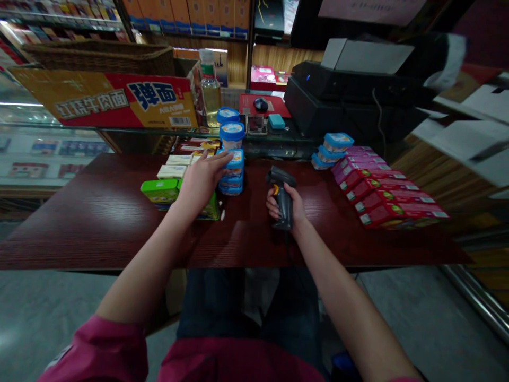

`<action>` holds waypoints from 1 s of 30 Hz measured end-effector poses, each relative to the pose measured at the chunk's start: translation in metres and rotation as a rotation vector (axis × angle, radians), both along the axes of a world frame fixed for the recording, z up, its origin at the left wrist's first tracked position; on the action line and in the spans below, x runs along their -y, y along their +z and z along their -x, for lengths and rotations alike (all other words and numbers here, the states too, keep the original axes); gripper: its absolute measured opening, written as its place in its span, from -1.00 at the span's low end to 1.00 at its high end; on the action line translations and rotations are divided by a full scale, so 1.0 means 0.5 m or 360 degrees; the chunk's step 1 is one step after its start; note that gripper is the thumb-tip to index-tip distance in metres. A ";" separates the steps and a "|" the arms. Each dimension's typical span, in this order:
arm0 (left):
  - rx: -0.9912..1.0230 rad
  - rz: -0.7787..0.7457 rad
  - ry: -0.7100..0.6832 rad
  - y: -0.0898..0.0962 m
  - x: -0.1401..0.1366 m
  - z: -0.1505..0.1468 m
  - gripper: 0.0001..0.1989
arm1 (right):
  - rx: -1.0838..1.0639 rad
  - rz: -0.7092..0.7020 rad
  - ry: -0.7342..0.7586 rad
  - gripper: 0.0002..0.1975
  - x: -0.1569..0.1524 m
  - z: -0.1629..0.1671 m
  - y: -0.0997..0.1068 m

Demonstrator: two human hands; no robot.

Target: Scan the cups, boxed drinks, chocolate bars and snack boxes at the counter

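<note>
My right hand is wrapped around the handle of a dark barcode scanner, its head tilted up and to the left above the table. My left hand reaches forward with fingers stretched out. Its fingertips overlap the stack of blue-lidded tubs; whether they press on the top tub I cannot tell. Beneath and beside that hand lie green packs, partly hidden by it, and pale boxes. Round blue-lidded tubs stand just behind the stack.
Red boxes and purple boxes line the right of the dark wooden table, near more blue-lidded tubs. Behind stand a large carton, a bottle, a computer mouse and black counter equipment.
</note>
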State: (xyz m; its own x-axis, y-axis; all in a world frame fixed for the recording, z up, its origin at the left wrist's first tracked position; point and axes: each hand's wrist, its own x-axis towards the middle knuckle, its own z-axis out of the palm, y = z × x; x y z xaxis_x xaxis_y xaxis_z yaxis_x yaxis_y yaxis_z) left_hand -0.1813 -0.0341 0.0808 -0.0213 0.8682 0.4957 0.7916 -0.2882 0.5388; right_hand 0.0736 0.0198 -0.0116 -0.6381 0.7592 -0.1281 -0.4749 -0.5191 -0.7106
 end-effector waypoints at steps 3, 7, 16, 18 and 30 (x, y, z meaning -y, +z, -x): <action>0.0420 -0.0090 -0.0074 0.018 0.020 -0.023 -0.64 | -0.0021 0.0012 -0.0061 -0.59 -0.005 -0.015 0.001; 0.1450 0.0089 -0.0348 0.005 0.019 -0.107 -0.70 | -0.0065 0.0035 -0.0206 -0.61 -0.018 -0.049 0.002; 0.2940 0.0845 -0.0711 -0.103 -0.077 -0.287 -0.57 | -0.0075 0.0078 -0.0435 -0.62 -0.036 -0.163 0.009; 0.2959 0.0846 -0.0699 -0.129 -0.109 -0.288 -0.52 | -0.0078 0.0057 -0.0434 -0.61 -0.035 -0.172 0.009; 0.2452 0.0631 -0.0781 -0.204 -0.184 -0.257 -0.60 | 0.0232 0.0054 -0.0221 -0.65 -0.020 -0.151 -0.001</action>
State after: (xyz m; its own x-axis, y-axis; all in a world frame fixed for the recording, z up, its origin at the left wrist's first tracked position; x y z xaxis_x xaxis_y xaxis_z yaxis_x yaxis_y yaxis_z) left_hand -0.0529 0.0579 -0.0214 0.0462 0.9984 0.0324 -0.6344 0.0042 0.7730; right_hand 0.1492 0.0299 -0.0121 -0.5002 0.8324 -0.2386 -0.4368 -0.4805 -0.7604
